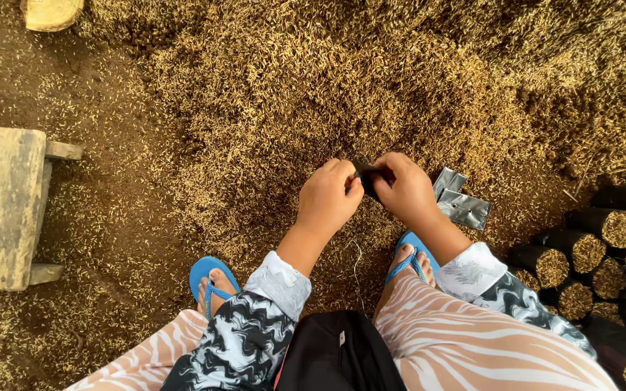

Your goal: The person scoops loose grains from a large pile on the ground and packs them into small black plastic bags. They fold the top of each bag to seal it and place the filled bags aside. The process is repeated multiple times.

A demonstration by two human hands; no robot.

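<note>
Head view looks straight down at my two hands, held close together over a ground covered in pale rice husks (pixel 313 80). My left hand (pixel 327 195) and right hand (pixel 403 190) meet at a small black plastic bag (pixel 368 181), which sits between them, just above the husk-strewn ground near the middle of the scene. The fingers of both hands are curled in and pinching the bag's top edge from either side; most of the bag is hidden behind the knuckles, so I cannot tell whether it is filled.

Just beside my right hand, toward the right edge of the ground, lie a few flat black bags (pixel 461 203), shiny and unfilled, overlapping one another. Further right, at the right edge, a stack of filled black bags (pixel 595 253) lies on its side, the open ends showing husk packed inside.

At the left edge stands a low wooden stool (pixel 1 206), well apart from the hands. A pale round wooden piece (pixel 52 11) sits at the top left corner. My feet wear blue sandals (pixel 210 279), one below each hand, and a black pouch (pixel 338 355) rests on my lap.
</note>
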